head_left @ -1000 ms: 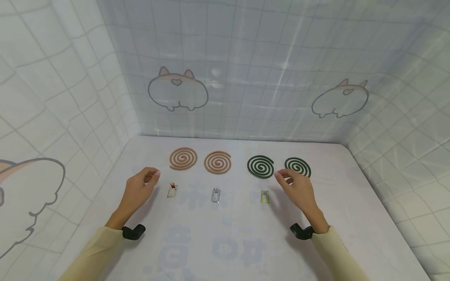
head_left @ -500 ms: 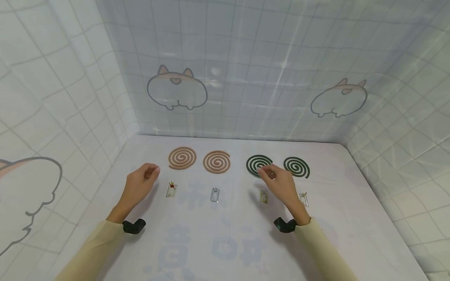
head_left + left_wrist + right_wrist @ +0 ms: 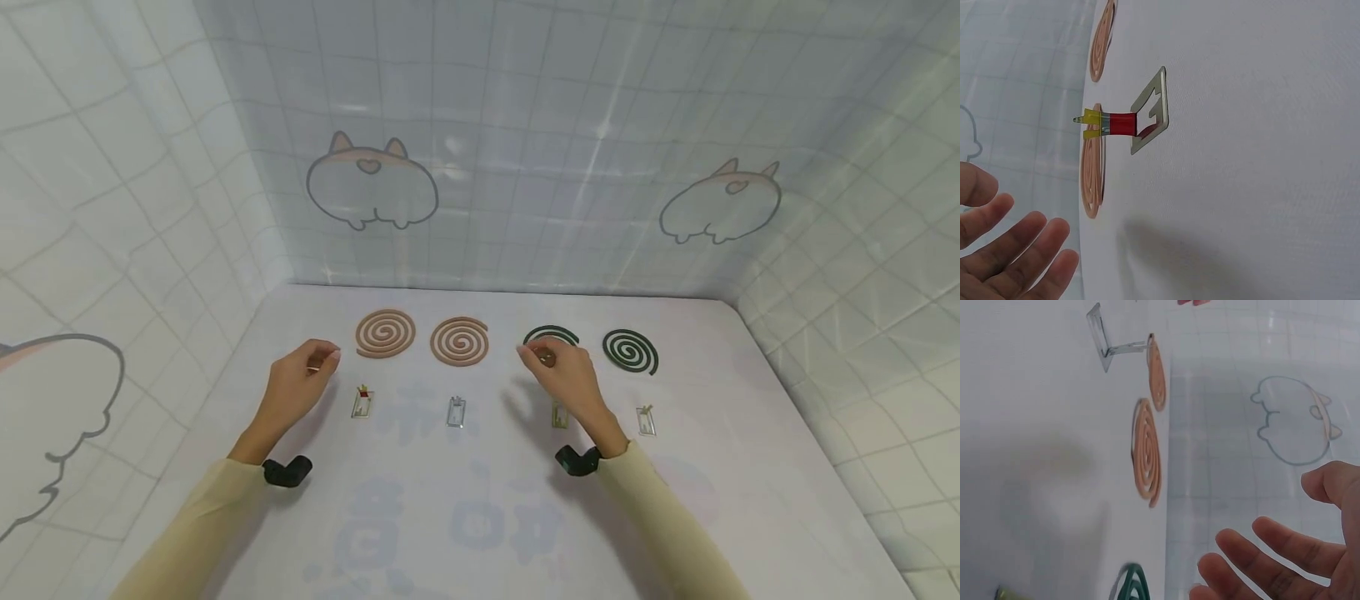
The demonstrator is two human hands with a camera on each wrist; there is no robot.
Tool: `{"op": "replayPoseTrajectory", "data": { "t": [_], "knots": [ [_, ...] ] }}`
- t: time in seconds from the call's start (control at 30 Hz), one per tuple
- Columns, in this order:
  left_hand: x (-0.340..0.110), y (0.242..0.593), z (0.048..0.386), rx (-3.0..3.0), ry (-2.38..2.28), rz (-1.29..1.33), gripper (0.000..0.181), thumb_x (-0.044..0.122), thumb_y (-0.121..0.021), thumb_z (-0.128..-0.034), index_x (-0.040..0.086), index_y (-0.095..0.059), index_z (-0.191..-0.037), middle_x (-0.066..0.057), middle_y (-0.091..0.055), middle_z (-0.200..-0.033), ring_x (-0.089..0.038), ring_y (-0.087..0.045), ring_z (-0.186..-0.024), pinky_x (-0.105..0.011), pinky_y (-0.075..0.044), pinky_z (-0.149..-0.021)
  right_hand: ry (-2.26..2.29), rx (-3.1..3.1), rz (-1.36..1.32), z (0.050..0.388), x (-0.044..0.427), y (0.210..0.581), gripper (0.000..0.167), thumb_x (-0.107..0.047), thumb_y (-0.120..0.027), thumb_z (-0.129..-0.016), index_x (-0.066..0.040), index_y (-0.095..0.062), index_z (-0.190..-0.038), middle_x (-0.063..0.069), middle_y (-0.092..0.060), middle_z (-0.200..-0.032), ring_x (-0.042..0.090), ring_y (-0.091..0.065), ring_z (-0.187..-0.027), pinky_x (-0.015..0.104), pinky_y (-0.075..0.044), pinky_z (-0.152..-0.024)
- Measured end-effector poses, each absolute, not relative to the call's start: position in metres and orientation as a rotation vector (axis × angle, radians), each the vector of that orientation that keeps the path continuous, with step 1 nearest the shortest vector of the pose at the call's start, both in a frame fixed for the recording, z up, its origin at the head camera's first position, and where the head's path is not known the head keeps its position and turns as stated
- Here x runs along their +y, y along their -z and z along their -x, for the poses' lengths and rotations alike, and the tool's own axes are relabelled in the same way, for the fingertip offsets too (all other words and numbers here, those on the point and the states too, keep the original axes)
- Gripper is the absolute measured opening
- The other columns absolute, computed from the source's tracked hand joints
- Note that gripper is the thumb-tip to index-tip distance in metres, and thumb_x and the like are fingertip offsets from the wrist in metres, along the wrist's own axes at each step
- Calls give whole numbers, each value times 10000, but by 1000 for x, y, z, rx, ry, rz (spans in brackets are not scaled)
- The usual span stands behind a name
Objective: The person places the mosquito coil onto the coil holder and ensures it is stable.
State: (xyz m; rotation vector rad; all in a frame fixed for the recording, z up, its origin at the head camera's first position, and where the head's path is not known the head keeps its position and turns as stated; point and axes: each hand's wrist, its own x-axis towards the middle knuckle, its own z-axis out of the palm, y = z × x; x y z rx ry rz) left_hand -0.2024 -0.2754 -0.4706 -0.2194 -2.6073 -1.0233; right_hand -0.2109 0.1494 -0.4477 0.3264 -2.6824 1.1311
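Two brown coils (image 3: 385,333) and two green coils (image 3: 630,351) lie in a row at the back of the table. In front of them stand small metal stands: one with a red and yellow prong (image 3: 1124,124), a silver one (image 3: 456,412), a gold one (image 3: 560,415) and another silver one (image 3: 647,421). My left hand (image 3: 295,386) hovers left of the red-tipped stand, empty, fingers relaxed and apart in the left wrist view. My right hand (image 3: 572,381) is above the gold stand, partly covering it and the inner green coil; its fingers (image 3: 1272,562) are spread and hold nothing.
A white cloth (image 3: 420,517) with faint prints covers the table. Behind it rises a grid-patterned curtain (image 3: 525,233) with animal drawings, and similar curtains stand at both sides. A dark wrist device (image 3: 287,472) is on each wrist.
My right hand has moved left, from beside the outer green coil to over the inner one, uncovering the rightmost stand. My left hand has stayed nearly still.
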Motion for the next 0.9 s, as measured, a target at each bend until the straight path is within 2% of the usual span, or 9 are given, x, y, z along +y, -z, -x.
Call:
{"op": "replayPoseTrajectory", "data": {
  "t": [0.1,0.27,0.57,0.67,0.8,0.9],
  "knots": [
    [-275,472,206,-2600,1028,230,206,180,-611,-1050,4,-686,-1126,-155,-729,-994,-327,-702,-930,-367,-560,-782,-1114,-2687,-336,216,141,448,352,-490,-656,-994,-176,-768,-1107,-21,-749,-956,146,-670,-826,387,-547,-742],
    [-279,476,214,-2618,1034,199,214,191,-600,-1054,9,-687,-1127,-163,-729,-1015,-336,-700,-947,-396,-552,-789,-1131,-2691,-364,223,124,449,330,-470,-651,-1000,-181,-766,-1109,-12,-750,-930,138,-663,-786,367,-536,-703],
    [-287,479,224,-2683,1053,124,228,213,-591,-1060,20,-678,-1144,-163,-730,-1023,-322,-694,-920,-361,-525,-727,-1216,-2728,-386,231,92,454,330,-422,-652,-1002,-154,-739,-1176,34,-758,-995,162,-704,-841,349,-563,-686],
    [-287,476,228,-2712,1088,104,260,248,-574,-1069,28,-662,-1176,-162,-717,-1064,-303,-693,-923,-314,-530,-697,-1228,-2735,-399,235,82,455,359,-416,-643,-1010,-126,-728,-1203,52,-759,-1003,168,-705,-848,331,-559,-672],
    [-287,471,232,-2733,1180,83,298,267,-571,-1072,14,-639,-1214,-185,-692,-1109,-336,-699,-921,-230,-536,-638,-1261,-2741,-428,240,70,454,385,-400,-648,-1014,-85,-718,-1223,69,-758,-982,164,-697,-782,314,-546,-632],
    [-288,469,234,-2745,1232,73,321,273,-572,-1072,2,-627,-1235,-203,-679,-1132,-370,-702,-922,-218,-542,-631,-1313,-2769,-438,243,59,455,404,-415,-630,-1020,-84,-712,-1236,67,-754,-985,146,-684,-765,299,-538,-629]
  ]
}}
